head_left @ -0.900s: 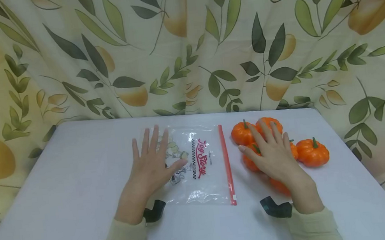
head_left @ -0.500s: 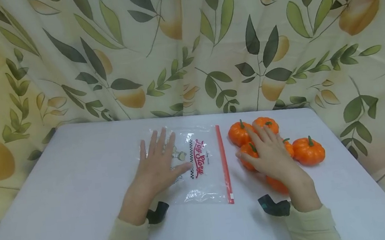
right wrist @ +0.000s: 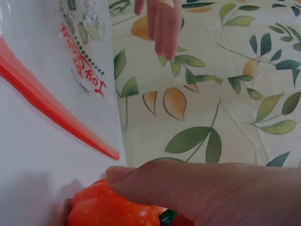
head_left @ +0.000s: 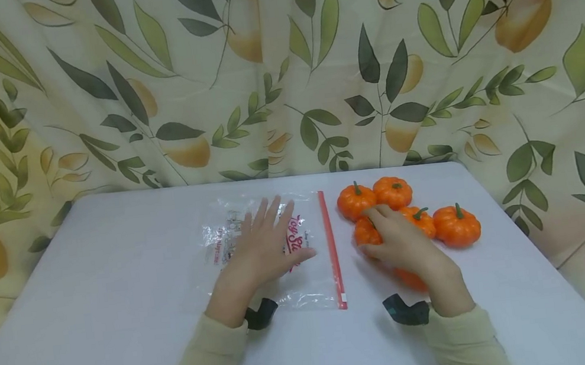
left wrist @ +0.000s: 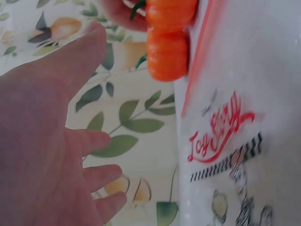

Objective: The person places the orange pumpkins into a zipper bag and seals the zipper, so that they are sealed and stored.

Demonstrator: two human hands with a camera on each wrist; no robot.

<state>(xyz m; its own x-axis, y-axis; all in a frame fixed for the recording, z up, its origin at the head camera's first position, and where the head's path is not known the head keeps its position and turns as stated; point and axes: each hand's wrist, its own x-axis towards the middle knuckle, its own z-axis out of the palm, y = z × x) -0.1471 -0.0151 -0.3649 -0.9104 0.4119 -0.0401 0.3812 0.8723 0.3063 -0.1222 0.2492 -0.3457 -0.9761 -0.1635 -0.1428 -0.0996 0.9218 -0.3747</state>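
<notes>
As the right grip (head_left: 405,243) holds a pumpkin (head_left: 366,233), its stem (right wrist: 167,217) points upward.

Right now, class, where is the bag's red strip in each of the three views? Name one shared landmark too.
Head: red strip just right of centre, along the bag's right edge.
Left wrist: red strip upper right of centre, slanting down leftward.
Right wrist: red strip at left, slanting down rightward.
Shared landmark: red lettering, partly hidden in the head view.
</notes>
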